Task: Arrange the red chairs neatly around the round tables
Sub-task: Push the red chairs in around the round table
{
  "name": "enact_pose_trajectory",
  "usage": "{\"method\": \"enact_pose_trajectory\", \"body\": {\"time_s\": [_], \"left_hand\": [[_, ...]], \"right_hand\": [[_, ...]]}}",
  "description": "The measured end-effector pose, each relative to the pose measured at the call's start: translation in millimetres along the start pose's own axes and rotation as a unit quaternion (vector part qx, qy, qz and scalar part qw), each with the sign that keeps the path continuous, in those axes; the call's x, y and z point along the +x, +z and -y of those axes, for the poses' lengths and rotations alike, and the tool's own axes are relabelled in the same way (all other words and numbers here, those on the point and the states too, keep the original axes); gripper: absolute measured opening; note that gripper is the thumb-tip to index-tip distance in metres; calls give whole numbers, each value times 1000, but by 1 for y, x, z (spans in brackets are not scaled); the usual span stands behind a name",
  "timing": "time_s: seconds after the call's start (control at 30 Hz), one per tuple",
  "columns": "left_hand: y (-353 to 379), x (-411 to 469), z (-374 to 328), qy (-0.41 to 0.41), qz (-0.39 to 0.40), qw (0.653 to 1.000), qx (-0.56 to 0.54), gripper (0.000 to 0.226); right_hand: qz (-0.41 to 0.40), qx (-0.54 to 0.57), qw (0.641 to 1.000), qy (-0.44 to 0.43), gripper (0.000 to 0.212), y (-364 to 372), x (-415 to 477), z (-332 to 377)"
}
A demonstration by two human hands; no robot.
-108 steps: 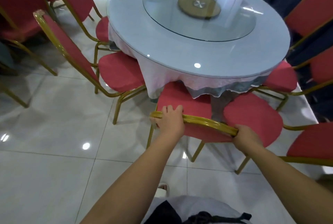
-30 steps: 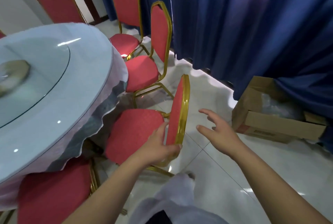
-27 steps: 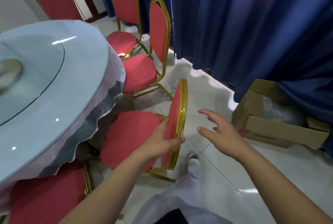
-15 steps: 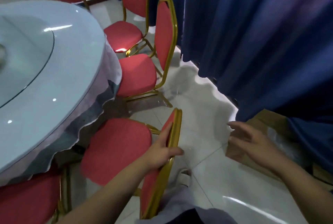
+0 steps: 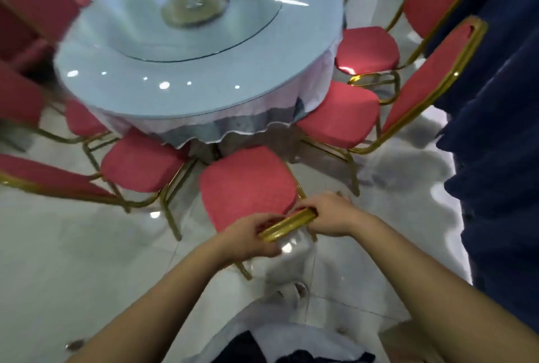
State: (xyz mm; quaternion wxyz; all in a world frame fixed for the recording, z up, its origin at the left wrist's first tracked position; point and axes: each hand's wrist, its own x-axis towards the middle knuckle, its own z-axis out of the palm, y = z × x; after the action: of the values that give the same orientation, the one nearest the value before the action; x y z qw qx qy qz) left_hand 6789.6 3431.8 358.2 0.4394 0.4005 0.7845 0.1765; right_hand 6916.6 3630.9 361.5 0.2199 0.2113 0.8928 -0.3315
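left hand (image 5: pixel 251 235): curled around gold top rail of chair back, lower centre
right hand (image 5: pixel 329 216): gripping same rail, just right of left hand
red chair (image 5: pixel 248 187): centre frame, seat facing round table (image 5: pixel 201 71)
other chairs: ringed round table, left and right
blur: left edge smeared

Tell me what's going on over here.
A person holds the gold back rail of a red chair with the left hand and right hand, its seat facing the round table. Neighbouring red chairs on either side have their seats near the tablecloth.
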Motion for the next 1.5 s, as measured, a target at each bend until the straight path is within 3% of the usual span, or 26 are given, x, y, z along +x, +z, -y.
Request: {"method": "enact_pose_trajectory", "body": {"time_s": [0.07,0.17,0.27,0.37,0.5,0.6,0.77,0.93,1.27,1.5], "left_hand": [[18,-37,32,-78,-72,994,29,63],[41,-77,61,-174,-185,966,-55,49],[56,-78,53,-208,-214,954,-26,53],[65,-74,52,-200,-188,961,23,60],[55,-66,64,-181,-194,964,10,57],[36,-55,74,-164,-190,968,-7,54],[9,-36,105,-116,-209,971,-29,69],[-40,4,115,-67,-220,972,-48,60],[-110,72,111,-43,-219,974,-41,57],[-101,75,111,-56,-198,978,-45,57]], "right_hand": [[-15,-21,999,-24,46,10,2,-9],[-84,4,996,-42,28,26,0,-18],[-98,-24,994,-45,19,38,-12,-21],[-89,-38,994,-46,16,44,-25,-28],[-119,-40,991,-45,13,46,-22,-26],[-127,-63,990,-19,22,45,-10,-14],[-160,-85,983,15,40,44,25,0],[-171,-73,981,60,41,3,85,20],[-219,-87,952,197,34,-55,162,45],[-239,-142,947,159,24,-53,149,38]]}}
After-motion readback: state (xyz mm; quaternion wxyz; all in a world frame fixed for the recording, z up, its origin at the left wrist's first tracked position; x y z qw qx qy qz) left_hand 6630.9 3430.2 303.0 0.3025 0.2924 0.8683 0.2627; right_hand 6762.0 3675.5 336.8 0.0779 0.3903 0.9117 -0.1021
